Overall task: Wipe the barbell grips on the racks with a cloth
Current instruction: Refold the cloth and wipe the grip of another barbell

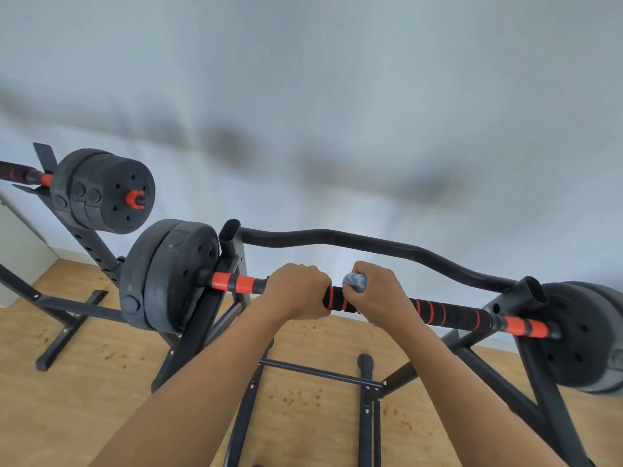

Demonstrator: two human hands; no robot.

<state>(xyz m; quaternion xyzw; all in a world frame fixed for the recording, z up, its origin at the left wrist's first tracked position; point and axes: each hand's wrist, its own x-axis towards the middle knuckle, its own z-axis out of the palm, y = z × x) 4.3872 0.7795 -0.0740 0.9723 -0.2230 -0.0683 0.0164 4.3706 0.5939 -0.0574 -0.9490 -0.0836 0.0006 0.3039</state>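
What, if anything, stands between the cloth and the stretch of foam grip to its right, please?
Nothing visible does. The right hand holds the cloth on the foam grip, which runs bare to the rack upright. Leftwards, the left hand grips the barbell close beside the cloth.

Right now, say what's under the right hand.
A blue-and-white cloth bunched in the right hand, against the red-striped foam of the barbell. Most of the cloth and the foam beneath are covered.
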